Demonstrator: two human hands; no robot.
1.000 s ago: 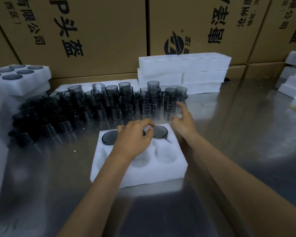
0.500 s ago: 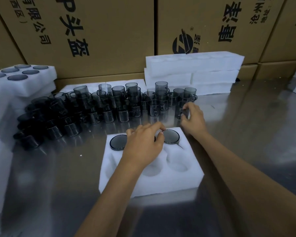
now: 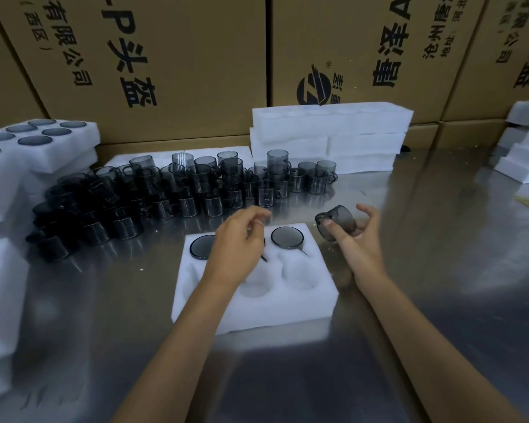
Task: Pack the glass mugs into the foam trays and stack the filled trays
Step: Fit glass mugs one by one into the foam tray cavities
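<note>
The right hand (image 3: 356,239) holds a smoky glass mug (image 3: 336,222) tilted in its curled fingers, in the air just beside the right edge of the foam tray (image 3: 257,312) on the bench (image 3: 425,285). The left hand (image 3: 240,235) hovers over the tray's back row with fingers loosely curled and nothing in it. I think the mug could slip from this light grip, or its handle could catch on the foam if it goes down turned wrongly.

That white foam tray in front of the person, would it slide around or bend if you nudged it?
The foam tray probably slides easily: it sits on a shiny metal table and looks light. It seems stiff enough to hold its shape, being a thick block with moulded pockets. The mugs seated in its far pockets likely add a little weight there.
</note>
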